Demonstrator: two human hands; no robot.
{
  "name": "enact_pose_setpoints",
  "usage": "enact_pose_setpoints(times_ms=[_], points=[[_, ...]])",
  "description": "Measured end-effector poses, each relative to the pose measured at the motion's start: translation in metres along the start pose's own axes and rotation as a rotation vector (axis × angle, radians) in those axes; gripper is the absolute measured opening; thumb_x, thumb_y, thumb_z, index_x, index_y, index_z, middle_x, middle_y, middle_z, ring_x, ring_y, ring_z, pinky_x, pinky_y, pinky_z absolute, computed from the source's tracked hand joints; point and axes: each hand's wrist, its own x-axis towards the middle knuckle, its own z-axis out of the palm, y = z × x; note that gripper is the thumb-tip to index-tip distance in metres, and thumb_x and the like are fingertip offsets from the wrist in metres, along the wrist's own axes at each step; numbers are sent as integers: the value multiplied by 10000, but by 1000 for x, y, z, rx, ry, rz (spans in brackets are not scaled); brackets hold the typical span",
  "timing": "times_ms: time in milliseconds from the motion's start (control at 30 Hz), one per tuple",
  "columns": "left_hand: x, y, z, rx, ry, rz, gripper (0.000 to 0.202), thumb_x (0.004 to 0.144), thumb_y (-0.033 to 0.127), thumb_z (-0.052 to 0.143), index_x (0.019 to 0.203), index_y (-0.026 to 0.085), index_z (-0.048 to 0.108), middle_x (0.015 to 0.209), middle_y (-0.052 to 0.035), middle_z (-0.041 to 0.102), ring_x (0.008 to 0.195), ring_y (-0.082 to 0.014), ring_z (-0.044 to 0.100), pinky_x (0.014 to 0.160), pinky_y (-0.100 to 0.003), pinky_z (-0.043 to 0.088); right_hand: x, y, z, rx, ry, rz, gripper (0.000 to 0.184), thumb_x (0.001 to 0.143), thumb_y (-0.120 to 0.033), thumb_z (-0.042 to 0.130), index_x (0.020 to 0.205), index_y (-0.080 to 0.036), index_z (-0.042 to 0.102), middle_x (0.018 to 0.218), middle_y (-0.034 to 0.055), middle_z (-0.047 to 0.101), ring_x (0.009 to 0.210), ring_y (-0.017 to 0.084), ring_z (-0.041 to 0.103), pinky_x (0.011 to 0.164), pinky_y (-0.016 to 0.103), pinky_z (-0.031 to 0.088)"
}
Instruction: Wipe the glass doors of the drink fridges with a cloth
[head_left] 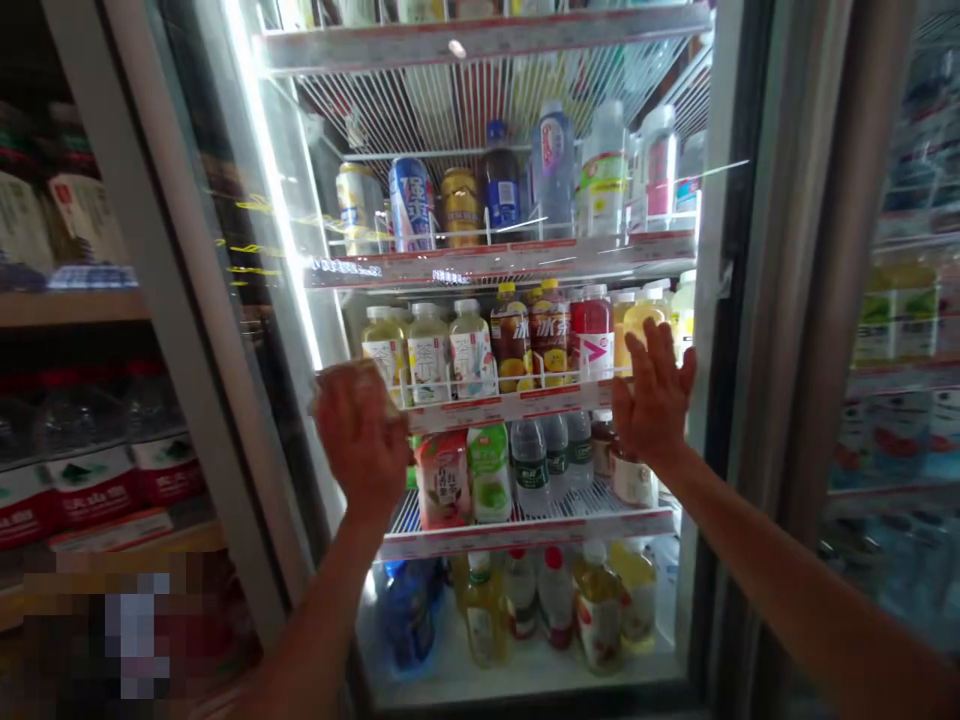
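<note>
Item: one cloth-like piece (341, 382), pale brown, blurred, material uncertain; located in front of the left end of the middle shelf's front edge (517, 404). Holder: left hand (361, 440), apparently grasping it, fingers laid over its face. Right hand (655, 398): holding nothing visible, fingers spread, raised before the right end of the same edge; contact with the glass pane (259, 205), marked by reflections, cannot be told. Step in hand, by judgement: the piece is being worked at the cooler front; a next move would call for a flat, even palm behind it and a braced right hand. Middle shelf, left to right: white-capped bottles (429, 355), yellow-capped dark bottles (511, 340), a red bottle (591, 330). Shelf below: a pink pack (444, 480) near the left corner, a green pack (489, 475) beside it, clear bottles (531, 470) centrally. Shelf above: a blue can (411, 205) toward the left end. Right border: metal frame (795, 350).
</note>
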Motion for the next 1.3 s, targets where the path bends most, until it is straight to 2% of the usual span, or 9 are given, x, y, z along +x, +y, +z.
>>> enact_pose_setpoints(times_ms=[100, 267, 333, 533, 733, 800, 1000, 1167, 1300], points=[[8, -10, 2, 51, 99, -192, 563, 874, 232, 466, 1413, 197, 307, 1526, -110, 211, 1414, -264, 157, 1144, -528, 162, -6, 2, 1, -15, -15, -19, 624, 886, -270, 413, 1460, -273, 169, 1540, 74, 219, 1415, 271, 200, 1112, 526, 176], [17, 59, 28, -85, -140, 272, 550, 861, 253, 492, 1392, 237, 347, 1535, -63, 197, 1416, -270, 142, 1133, -487, 249, -9, 2, -1, -7, 4, -26, 633, 875, -242, 427, 1457, -288, 183, 1533, 67, 243, 1411, 256, 218, 1124, 507, 156], [21, 56, 25, -88, -166, 308, 556, 855, 271, 513, 1387, 245, 355, 1530, -67, 213, 1411, -281, 160, 1128, -491, 258, -8, 2, -1, -4, 0, -24, 636, 870, -231, 426, 1456, -287, 187, 1532, 64, 247, 1411, 254, 220, 1125, 508, 149], [30, -5, 6, 10, 105, -210, 543, 864, 228, 476, 1393, 210, 353, 1532, -87, 200, 1407, -314, 157, 1141, -550, 172, -8, -2, -1, -7, -13, 15, 643, 861, -222, 431, 1454, -290, 193, 1527, 60, 261, 1412, 261, 217, 1124, 525, 161], [31, 67, 32, -174, -223, 405, 572, 842, 246, 528, 1388, 267, 358, 1527, -54, 224, 1413, -258, 161, 1137, -453, 269, -9, 0, -2, 10, 9, -5, 621, 865, -207, 423, 1446, -292, 221, 1517, 57, 289, 1404, 254, 244, 1121, 525, 166], [36, 54, 29, -141, -227, 410, 561, 840, 256, 540, 1376, 262, 377, 1524, -56, 235, 1408, -264, 178, 1138, -459, 264, -9, 0, -2, 11, 6, 0, 626, 865, -206, 425, 1448, -301, 218, 1516, 49, 291, 1399, 250, 256, 1128, 521, 144], [53, -1, 15, 4, 109, -166, 519, 877, 222, 461, 1384, 169, 361, 1529, -91, 208, 1405, -304, 165, 1153, -523, 174, -10, -2, 1, 17, 43, 19, 635, 870, -213, 431, 1453, -307, 200, 1520, 40, 285, 1403, 241, 247, 1132, 507, 139], [47, 52, 29, -103, -179, 325, 551, 852, 242, 507, 1385, 250, 364, 1517, -62, 253, 1406, -264, 189, 1137, -480, 258, -11, 1, 0, 21, 41, 0, 604, 869, -205, 436, 1436, -297, 252, 1506, 55, 316, 1401, 238, 255, 1128, 507, 148], [52, 17, 21, -75, -74, 93, 541, 856, 238, 479, 1385, 228, 366, 1518, -78, 245, 1409, -267, 178, 1147, -514, 210, -11, 2, 0, 10, 33, -2, 579, 872, -215, 429, 1425, -291, 278, 1493, 64, 340, 1393, 239, 274, 1125, 514, 158]])
